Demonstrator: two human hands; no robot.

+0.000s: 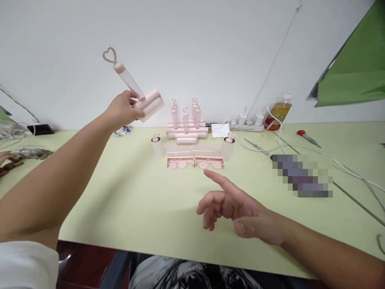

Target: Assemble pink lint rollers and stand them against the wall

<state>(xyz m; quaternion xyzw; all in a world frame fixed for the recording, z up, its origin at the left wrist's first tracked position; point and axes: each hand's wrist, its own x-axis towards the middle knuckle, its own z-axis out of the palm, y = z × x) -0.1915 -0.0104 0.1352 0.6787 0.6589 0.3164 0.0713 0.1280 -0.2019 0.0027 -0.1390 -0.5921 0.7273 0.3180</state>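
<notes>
A pink lint roller [149, 105] with a clear handle and a heart-shaped loop is raised at the upper left, tilted. My left hand [124, 109] grips it where handle and roller head meet. Low over the table, my right hand [234, 204] holds nothing; its index finger is extended and the others are loosely curled. Beyond it lie two pink open holders [180, 162] [209, 162] with round discs. Several pink rollers [187, 130] with upright heart-topped handles stand near the wall. A white cylinder [158, 147] stands to their left, another [227, 147] to their right.
A power strip [246, 127], a white paper [220, 130] and a bottle [278, 113] sit by the wall. Tweezers [256, 147], a red-handled tool [308, 138], cables and a pixelated object [302, 176] lie right. Another person's fingers [5, 156] show at the far left.
</notes>
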